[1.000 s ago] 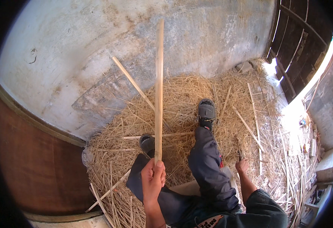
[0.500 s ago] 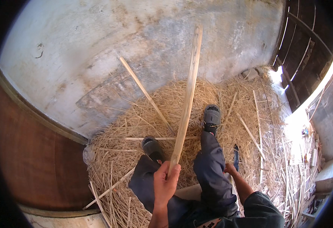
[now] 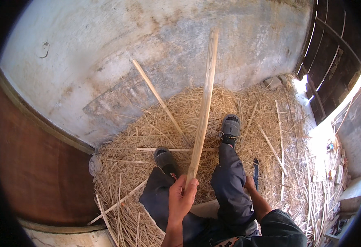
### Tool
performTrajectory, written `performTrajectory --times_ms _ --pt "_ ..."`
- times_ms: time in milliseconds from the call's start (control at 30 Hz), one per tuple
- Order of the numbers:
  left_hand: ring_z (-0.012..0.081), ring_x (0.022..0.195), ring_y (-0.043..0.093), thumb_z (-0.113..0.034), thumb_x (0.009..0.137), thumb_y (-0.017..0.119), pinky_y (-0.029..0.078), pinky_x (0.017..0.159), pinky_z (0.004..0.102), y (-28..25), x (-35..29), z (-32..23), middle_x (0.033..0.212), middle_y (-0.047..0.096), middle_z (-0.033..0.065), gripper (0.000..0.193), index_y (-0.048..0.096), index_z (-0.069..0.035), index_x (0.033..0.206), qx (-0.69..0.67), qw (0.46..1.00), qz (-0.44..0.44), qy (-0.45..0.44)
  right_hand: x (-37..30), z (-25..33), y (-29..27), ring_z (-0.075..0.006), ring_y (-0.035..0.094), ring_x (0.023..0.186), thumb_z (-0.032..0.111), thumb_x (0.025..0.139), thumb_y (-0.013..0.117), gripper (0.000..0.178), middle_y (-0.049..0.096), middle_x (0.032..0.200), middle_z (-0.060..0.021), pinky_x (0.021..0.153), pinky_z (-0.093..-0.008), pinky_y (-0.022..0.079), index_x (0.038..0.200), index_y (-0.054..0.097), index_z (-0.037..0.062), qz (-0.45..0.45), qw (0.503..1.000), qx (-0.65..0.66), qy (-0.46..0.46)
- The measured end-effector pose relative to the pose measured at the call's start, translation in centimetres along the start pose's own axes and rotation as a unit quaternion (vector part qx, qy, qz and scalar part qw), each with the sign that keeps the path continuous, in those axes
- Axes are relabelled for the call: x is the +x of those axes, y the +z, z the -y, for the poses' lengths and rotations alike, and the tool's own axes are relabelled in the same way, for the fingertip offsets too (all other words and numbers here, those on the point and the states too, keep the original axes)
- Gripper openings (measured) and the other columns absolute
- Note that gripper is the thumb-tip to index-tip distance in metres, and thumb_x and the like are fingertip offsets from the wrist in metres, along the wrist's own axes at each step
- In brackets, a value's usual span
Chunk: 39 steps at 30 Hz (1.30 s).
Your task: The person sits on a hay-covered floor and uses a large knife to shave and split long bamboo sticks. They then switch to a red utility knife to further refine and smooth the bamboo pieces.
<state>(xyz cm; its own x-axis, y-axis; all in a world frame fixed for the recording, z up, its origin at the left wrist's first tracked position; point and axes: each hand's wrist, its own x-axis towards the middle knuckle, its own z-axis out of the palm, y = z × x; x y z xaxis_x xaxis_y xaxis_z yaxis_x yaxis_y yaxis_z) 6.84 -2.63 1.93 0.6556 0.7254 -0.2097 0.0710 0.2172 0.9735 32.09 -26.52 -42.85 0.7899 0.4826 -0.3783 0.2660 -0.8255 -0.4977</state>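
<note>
My left hand [image 3: 181, 198] is wrapped round the lower end of a long, pale split-wood strip [image 3: 206, 105], possibly bamboo. The strip points up and away, its far end in front of the wall. Low beside my right knee, my right hand [image 3: 250, 182] is closed at the near end of a knife [image 3: 256, 168] with a long dark blade. My leg partly hides those fingers and the handle. The blade points away from me, over the straw.
Straw and shavings [image 3: 201, 99] cover the floor round my sandalled feet. Another strip [image 3: 160, 99] leans at the wall [image 3: 118, 45], and a thin one [image 3: 176, 150] lies across near my left foot. A brown panel [image 3: 40, 164] stands at the left, dark boards [image 3: 332, 53] at the right.
Almost everything stays in place. The strip in my left hand has tilted very slightly, and the view has shifted a little.
</note>
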Motion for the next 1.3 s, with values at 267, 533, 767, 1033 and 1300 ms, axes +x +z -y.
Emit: performTrajectory --times_ms 267,533,767,1033,1300 --pt "-0.0001 0.055 0.045 -0.025 0.107 0.065 0.033 0.049 0.0203 -0.3 -0.1 0.1 0.067 0.053 -0.0063 0.023 0.065 -0.005 0.097 -0.003 1.0 0.007 0.017 0.4 -0.8 0.7 -0.0426 0.067 0.119 0.025 0.08 0.079 0.049 0.071 0.124 -0.0246 0.1 -0.049 0.053 0.125 0.064 0.0104 -0.008 0.987 0.051 0.152" --pt "-0.0001 0.055 0.044 -0.025 0.107 0.064 0.032 0.05 0.0208 -0.6 -0.2 -0.1 0.066 0.052 -0.0065 0.024 0.064 -0.004 0.095 -0.006 0.999 0.002 0.036 0.7 -3.2 1.3 -0.0441 0.067 0.117 0.047 0.082 0.08 0.057 0.072 0.122 -0.0242 0.099 -0.0512 0.053 0.124 0.068 0.0101 -0.029 0.99 0.042 0.131" --pt "0.0 0.056 0.044 -0.026 0.107 0.065 0.033 0.051 0.0206 -0.3 -0.3 -0.6 0.066 0.052 -0.0065 0.025 0.065 -0.004 0.095 -0.006 0.999 -0.006 0.038 0.7 -2.1 2.1 -0.0429 0.07 0.11 0.048 0.084 0.075 0.052 0.074 0.116 -0.0223 0.094 -0.0498 0.056 0.119 0.073 0.0101 0.056 0.998 -0.013 0.001" --pt "0.0001 0.055 0.043 -0.025 0.107 0.063 0.033 0.049 0.0209 0.0 -0.2 -0.7 0.066 0.052 -0.0063 0.024 0.065 -0.004 0.097 0.003 0.999 -0.012 0.053 3.6 -6.6 6.9 -0.0414 0.072 0.107 0.037 0.089 0.069 0.041 0.076 0.113 -0.0219 0.089 -0.0494 0.058 0.116 0.074 0.0075 0.07 0.992 -0.08 -0.068" --pt "0.0005 0.053 0.042 -0.03 0.109 0.06 0.033 0.048 0.0215 0.5 -0.4 -0.8 0.064 0.05 -0.0059 0.029 0.067 -0.002 0.104 0.044 0.994 -0.045 0.09 0.3 1.5 1.9 -0.0415 0.073 0.11 0.034 0.089 0.07 0.035 0.076 0.111 -0.0239 0.089 -0.0504 0.059 0.104 0.079 0.004 0.022 0.992 -0.033 0.123"
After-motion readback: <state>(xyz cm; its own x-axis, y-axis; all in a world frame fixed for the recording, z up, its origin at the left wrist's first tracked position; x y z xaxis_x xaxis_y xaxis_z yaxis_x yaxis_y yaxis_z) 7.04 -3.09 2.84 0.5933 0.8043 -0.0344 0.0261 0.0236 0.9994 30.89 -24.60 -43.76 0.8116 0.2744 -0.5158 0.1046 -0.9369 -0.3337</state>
